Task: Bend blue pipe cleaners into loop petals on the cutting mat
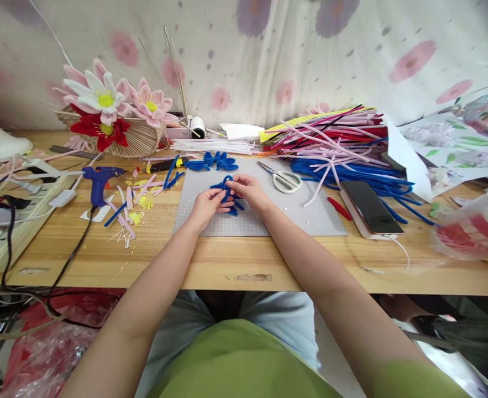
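Observation:
Both hands meet over a grey cutting mat [302,215] on the wooden table. My left hand [208,205] and my right hand [248,190] pinch a bent blue pipe cleaner piece [227,188] between them, its loops sticking out above and below the fingers. Just beyond it, at the mat's far edge, lies a finished blue pipe cleaner shape [215,161]. White-handled scissors [283,178] rest on the mat to the right of my right hand.
A heap of blue, pink and red pipe cleaners [343,149] lies at the right, with a phone [371,206] near it. A blue glue gun [99,182], scraps, cables and a power strip sit left. Pipe cleaner flowers [106,113] stand at the back left.

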Motion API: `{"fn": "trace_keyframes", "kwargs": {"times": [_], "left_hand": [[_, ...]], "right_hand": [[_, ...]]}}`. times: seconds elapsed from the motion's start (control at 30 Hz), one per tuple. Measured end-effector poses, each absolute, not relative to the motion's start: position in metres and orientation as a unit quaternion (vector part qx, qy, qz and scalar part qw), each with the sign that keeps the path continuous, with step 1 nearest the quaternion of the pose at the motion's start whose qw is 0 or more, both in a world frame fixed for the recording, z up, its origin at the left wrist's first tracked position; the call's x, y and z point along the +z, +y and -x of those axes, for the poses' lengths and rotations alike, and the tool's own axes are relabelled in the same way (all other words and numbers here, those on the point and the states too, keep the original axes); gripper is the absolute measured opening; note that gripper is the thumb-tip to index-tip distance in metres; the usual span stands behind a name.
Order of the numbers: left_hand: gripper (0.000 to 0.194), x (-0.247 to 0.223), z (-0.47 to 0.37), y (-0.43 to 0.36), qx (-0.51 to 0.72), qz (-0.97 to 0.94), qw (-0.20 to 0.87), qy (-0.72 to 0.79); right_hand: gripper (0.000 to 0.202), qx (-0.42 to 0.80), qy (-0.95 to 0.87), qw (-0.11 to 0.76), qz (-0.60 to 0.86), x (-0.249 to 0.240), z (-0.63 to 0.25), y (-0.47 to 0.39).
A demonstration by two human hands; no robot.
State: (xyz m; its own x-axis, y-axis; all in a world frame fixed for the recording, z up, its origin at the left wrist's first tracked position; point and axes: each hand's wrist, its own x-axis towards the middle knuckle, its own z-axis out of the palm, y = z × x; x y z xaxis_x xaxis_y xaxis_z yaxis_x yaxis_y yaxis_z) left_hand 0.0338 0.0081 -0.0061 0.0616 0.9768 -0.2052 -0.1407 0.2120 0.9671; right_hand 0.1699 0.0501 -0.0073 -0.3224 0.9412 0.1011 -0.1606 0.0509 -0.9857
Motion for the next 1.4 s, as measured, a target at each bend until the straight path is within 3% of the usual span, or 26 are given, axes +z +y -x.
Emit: {"fn": "trace_keyframes", "kwargs": {"times": [0.47, 0.87, 1.4], "left_hand": [[0.013, -0.009, -0.032, 0.009, 0.442, -0.434, 0.600, 0.506], [0.006, -0.004, -0.033, 0.009, 0.449, -0.356, 0.690, 0.442], [0.006, -0.004, -0.039, 0.005, 0.465, -0.365, 0.658, 0.466]], "right_hand": [[0.035, 0.601, -0.579, 0.444, 0.327, -0.010, -0.171, 0.051], [0.028, 0.755, -0.453, 0.395, 0.262, -0.014, -0.178, 0.057], [0.016, 0.779, -0.387, 0.431, 0.241, -0.015, -0.177, 0.059]]}}
